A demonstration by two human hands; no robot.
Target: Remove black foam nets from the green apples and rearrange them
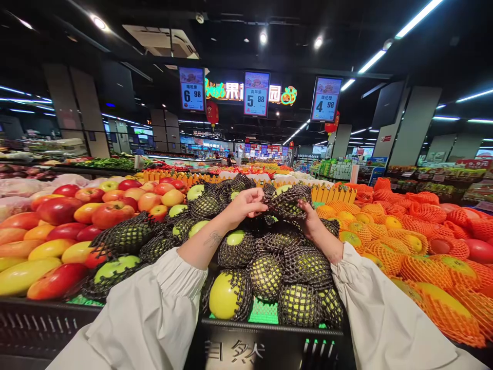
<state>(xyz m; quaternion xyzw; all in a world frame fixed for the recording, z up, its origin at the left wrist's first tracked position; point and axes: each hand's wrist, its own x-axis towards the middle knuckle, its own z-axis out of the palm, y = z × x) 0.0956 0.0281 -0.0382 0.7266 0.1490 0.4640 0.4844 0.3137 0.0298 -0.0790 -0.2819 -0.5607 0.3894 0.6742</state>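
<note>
My right hand [311,222] holds a green apple [289,201] in a black foam net, raised just over the pile, with fingers around its right side. On the left of that apple, my left hand [245,206] is closed in a pinch at the loose edge of the black foam net [271,203]. Its fingertips are partly hidden against the dark net. Below both hands, more netted green apples [266,276] fill a black crate [269,343] with a green liner. One apple [224,295] at the front left shows much bare skin through its net.
Red and yellow apples and mangoes [63,210] are heaped on the left. On the right lie oranges in orange nets [385,234] and fruit in red nets [431,216]. A low yellow fence [333,195] stands behind the crate. Price screens [256,94] hang overhead.
</note>
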